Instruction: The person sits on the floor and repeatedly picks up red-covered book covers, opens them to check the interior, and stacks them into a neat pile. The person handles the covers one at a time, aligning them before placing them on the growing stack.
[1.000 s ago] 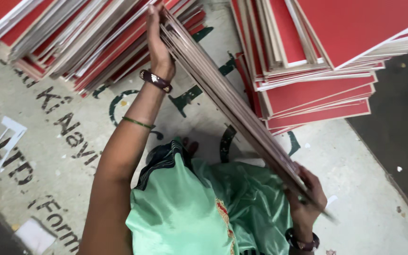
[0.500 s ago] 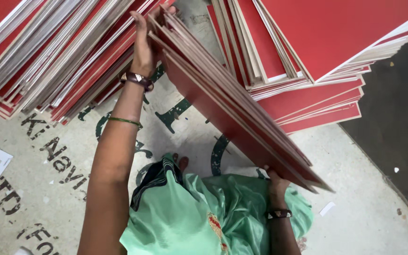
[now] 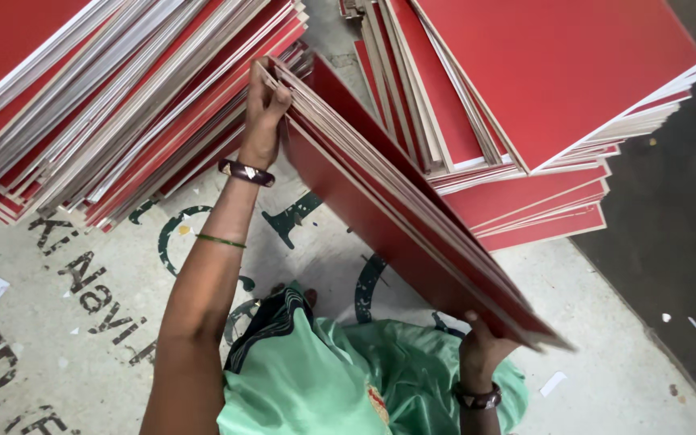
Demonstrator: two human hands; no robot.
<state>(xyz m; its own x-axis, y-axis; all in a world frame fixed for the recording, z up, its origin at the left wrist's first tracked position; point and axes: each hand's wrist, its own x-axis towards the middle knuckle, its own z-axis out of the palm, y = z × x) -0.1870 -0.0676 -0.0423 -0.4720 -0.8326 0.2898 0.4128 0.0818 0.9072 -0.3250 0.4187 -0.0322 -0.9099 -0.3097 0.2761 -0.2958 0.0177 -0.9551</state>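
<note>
I hold a bundle of several thin red-faced boards (image 3: 380, 201) on edge, tilted between my two hands. My left hand (image 3: 263, 109), wearing a dark bangle and a thin green one, grips the far upper end of the bundle. My right hand (image 3: 481, 350), with a dark bangle at the wrist, supports the near lower corner from beneath. The boards have pale edges and red faces. Below them my green garment (image 3: 324, 379) fills the bottom middle.
A fanned stack of red boards (image 3: 82, 105) lies at the upper left and another stack (image 3: 541, 105) at the upper right. The floor is a pale printed sheet (image 3: 66, 282) with dark lettering. Dark floor (image 3: 678, 234) runs along the right, with paper scraps.
The bundle has tipped from nearly edge-on to show its red face. My left hand rose toward the left stack, and my right hand shifted under the near corner.
</note>
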